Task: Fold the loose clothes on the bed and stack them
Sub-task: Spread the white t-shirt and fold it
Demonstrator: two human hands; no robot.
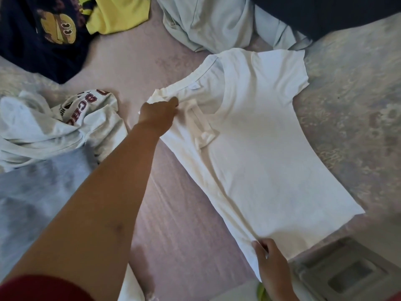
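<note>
On the bed (pixel 184 213), a white T-shirt (pixel 260 159) lies flat. Left hand (pixel 158 114) pinches its shoulder beside the collar; right hand (pixel 271 263) grips its hem.

Bed (pixel 173 213) has a pinkish sheet, patterned toward the right. White tee (pixel 260 159) lies flat in the middle. Grey printed shirt (pixel 65 124) crumpled at left, navy graphic tee (pixel 43 40) and yellow top (pixel 119 14) up top-left, pale blue heap (pixel 212 25) at the top.
</note>
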